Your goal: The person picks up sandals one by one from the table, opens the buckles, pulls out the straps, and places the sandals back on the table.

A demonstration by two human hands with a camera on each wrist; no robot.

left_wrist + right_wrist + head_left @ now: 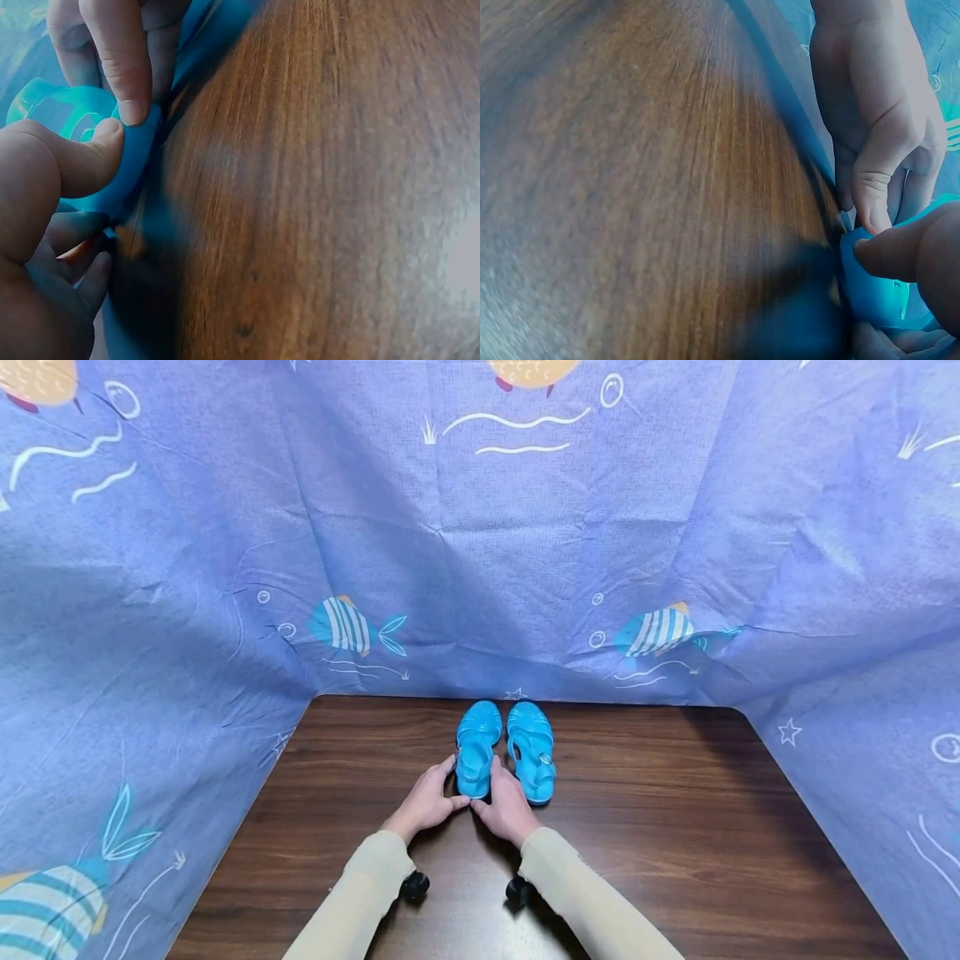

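Two bright blue sandals lie side by side, toes pointing away, near the table's far edge. In the head view both hands are at the heel end of the left sandal (480, 720). My left hand (426, 800) grips it from the left, and my right hand (508, 803) grips it from the right. Both thumbs meet at the back of the heel, as the left wrist view shows on the blue heel (135, 161). The right sandal (529, 720), with a small round buckle at its side, lies just beyond my right hand. Several fingertips are hidden by the sandal.
A dark brown wood-grain table (660, 827) carries the sandals. Blue fabric (517, 560) with a fish print stands around its back and sides. Black round pieces, one of them a black knob (415, 887), sit under the wrists by the cream sleeves (345, 893).
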